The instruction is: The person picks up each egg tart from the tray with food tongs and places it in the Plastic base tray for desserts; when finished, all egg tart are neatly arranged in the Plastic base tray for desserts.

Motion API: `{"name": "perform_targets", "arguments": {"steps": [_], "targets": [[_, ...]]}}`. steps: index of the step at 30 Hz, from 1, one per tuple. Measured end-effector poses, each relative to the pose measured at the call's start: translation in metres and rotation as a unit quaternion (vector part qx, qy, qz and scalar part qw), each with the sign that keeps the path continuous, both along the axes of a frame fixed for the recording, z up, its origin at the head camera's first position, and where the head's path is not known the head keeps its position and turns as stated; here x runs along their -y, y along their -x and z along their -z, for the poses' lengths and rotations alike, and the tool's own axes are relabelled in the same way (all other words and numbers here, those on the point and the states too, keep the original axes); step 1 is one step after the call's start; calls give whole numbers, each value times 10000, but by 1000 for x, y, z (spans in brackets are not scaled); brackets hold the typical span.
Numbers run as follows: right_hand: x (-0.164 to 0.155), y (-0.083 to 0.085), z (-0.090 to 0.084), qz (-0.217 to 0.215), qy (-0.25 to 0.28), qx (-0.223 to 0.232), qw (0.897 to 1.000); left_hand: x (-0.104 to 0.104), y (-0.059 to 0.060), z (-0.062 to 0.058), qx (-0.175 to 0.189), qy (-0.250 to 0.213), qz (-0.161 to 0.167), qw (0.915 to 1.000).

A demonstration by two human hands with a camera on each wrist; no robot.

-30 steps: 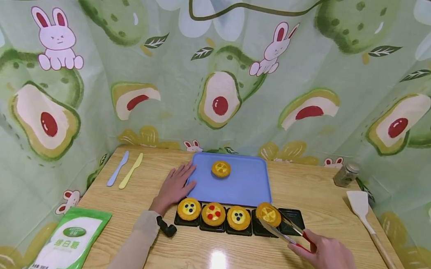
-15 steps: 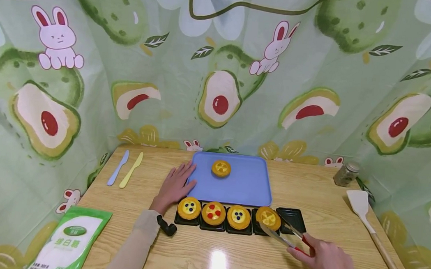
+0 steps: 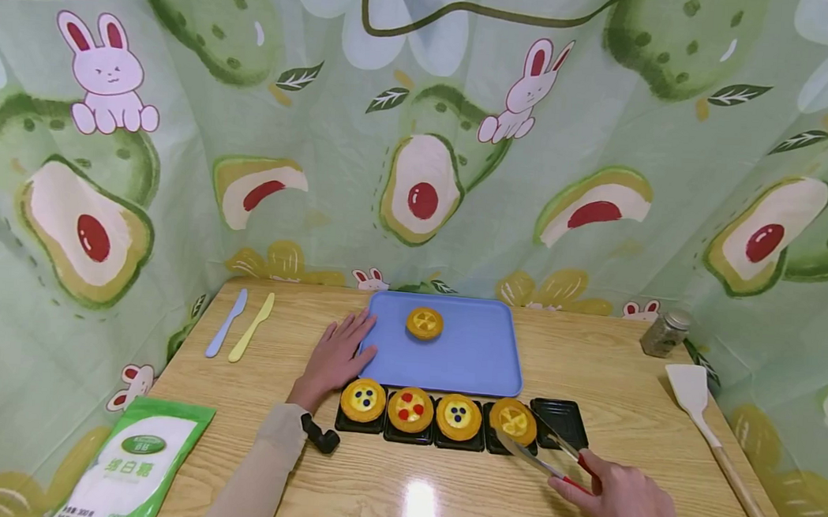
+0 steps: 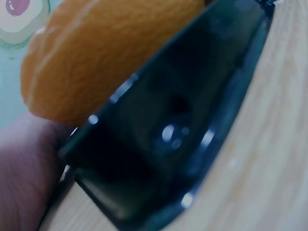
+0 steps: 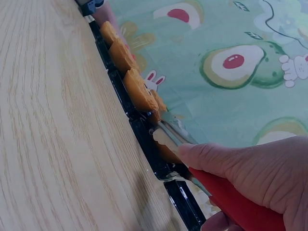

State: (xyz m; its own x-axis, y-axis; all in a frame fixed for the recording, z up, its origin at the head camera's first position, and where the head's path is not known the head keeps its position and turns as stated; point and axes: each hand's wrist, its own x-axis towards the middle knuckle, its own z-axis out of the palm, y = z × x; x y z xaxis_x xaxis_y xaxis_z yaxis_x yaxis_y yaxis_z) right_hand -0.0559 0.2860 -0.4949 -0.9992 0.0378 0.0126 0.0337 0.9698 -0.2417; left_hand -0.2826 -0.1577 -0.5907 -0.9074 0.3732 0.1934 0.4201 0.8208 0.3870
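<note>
Right hand (image 3: 629,509), near the front right of the bench (image 3: 614,366): grip curled round red-handled tongs (image 3: 545,450), whose tips pinch a yellow-topped tart (image 3: 514,420) at the fourth black tray (image 3: 498,442) of a row of five along the front edge of the blue tray (image 3: 472,361). Fifth black tray (image 3: 559,421): bare, just right of that tart. First three black trays: one tart each, blue, red and blue toppings. Blue tray, bench centre: one yellow-topped tart (image 3: 425,323) near its far edge. Left hand (image 3: 337,357): grip spread flat, fingers straight, on the bench, touching the blue tray's left edge. Left edge: two plastic knives (image 3: 241,325); front left corner: green bag (image 3: 136,463). Right edge: spatula (image 3: 712,435), jar (image 3: 664,334).
</note>
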Motion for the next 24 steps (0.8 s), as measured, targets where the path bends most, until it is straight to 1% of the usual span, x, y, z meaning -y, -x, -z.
{"name": "perform_targets", "arguments": {"steps": [10, 19, 24], "targets": [[1, -1, -5, 131, 107, 19, 9999, 1, 2, 2, 122, 98, -37, 9999], [4, 3, -13, 165, 183, 83, 9997, -3, -4, -8, 49, -46, -43, 10000], [7, 8, -16, 258, 251, 127, 9993, -2, -4, -8, 129, 21, -72, 9999]]}}
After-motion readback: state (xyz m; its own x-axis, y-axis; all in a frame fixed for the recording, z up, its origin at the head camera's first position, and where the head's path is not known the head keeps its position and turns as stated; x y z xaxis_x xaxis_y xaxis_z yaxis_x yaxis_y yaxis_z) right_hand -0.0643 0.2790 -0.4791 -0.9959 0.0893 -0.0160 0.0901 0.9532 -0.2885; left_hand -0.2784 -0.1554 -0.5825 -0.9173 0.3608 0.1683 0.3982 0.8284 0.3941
